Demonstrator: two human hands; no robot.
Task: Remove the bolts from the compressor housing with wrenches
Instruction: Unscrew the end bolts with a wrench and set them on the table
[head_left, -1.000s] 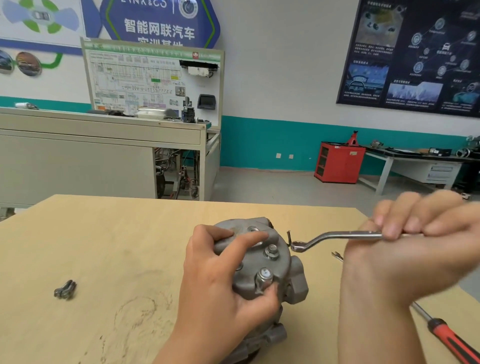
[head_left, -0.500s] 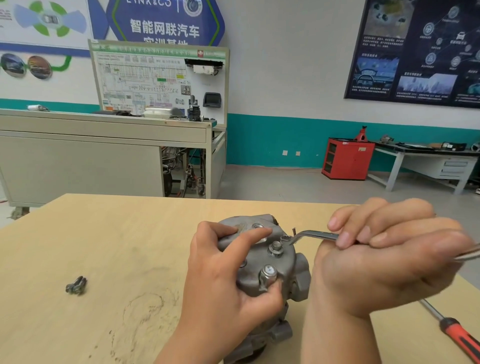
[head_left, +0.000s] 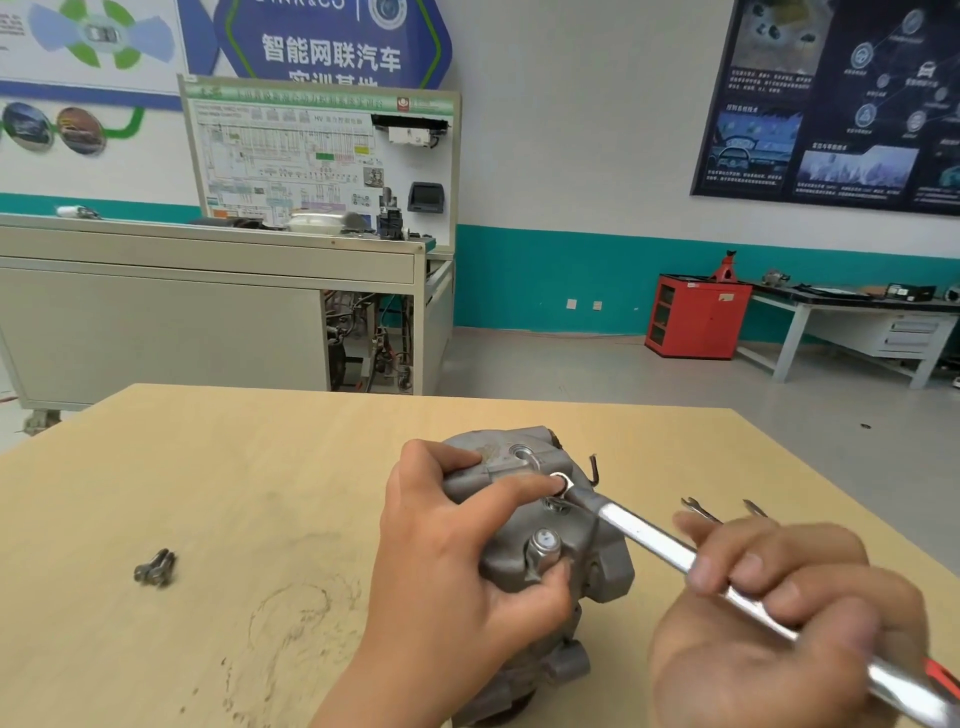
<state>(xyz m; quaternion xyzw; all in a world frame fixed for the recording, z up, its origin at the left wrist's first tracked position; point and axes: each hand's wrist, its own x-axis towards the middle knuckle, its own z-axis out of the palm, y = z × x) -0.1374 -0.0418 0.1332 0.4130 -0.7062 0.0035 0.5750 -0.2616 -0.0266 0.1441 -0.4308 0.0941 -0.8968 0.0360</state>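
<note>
Wrench (head_left: 644, 540) diagonal, ring end up-left at compressor housing (head_left: 608, 571)

Far on the left wall, a blue sign (head_left: 332, 52) has big white words: 智能网联汽车. Under them it says 实训基地, with the bottom half hidden. Cut-off letters at its top may say "LINK&CO". The white board (head_left: 311, 156) in front of it shows "HV" near its top. The dark poster (head_left: 831, 104) far right has words too small to read.

Left hand (head_left: 457, 566) and right hand (head_left: 774, 634) both grip.
</note>
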